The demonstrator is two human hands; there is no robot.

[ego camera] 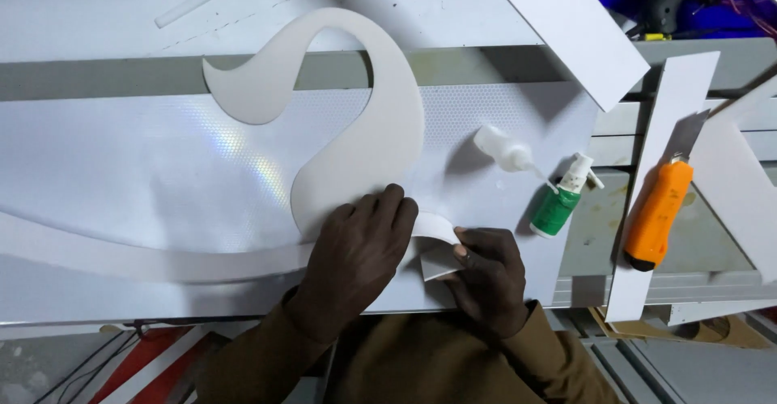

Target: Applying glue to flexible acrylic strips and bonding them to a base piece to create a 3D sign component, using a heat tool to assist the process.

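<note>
A large white curved cut-out, shaped like a swan's neck, lies flat on a white patterned sheet. My left hand presses palm-down on the cut-out's lower end. My right hand pinches a bent white strip that curls up beside the cut-out's lower edge. A long white curved strip runs leftward from under my left hand.
A small white squeeze bottle lies to the right, beside a green spray bottle. An orange utility knife rests on a white bar. White panels and blue items sit at the back right.
</note>
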